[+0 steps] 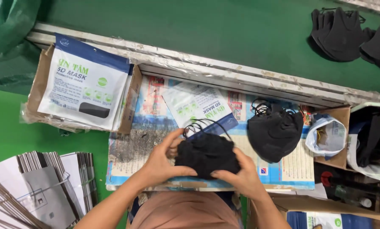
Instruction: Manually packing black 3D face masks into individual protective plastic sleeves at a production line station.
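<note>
Both hands hold one stack of black masks [207, 154] just above the near edge of the tabletop [130, 148], close to the body. Left hand [162, 159] grips the stack's left side, thumb along the bottom edge, fingers [176, 136] curled over the top and pinching it. Right hand [241, 176] cups the lower right corner, thumb pressed on the front, fingers wrapped behind and out of sight. Ear loops stick up from the stack.

Just behind it lies a flat white-and-blue pouch [200, 111]. A second pile of black masks [275, 131] sits to the right, apart from the held stack. A cardboard box of white pouches [86, 85] stands at the left. More black masks [347, 34] rest on the green belt [219, 29] far right.
</note>
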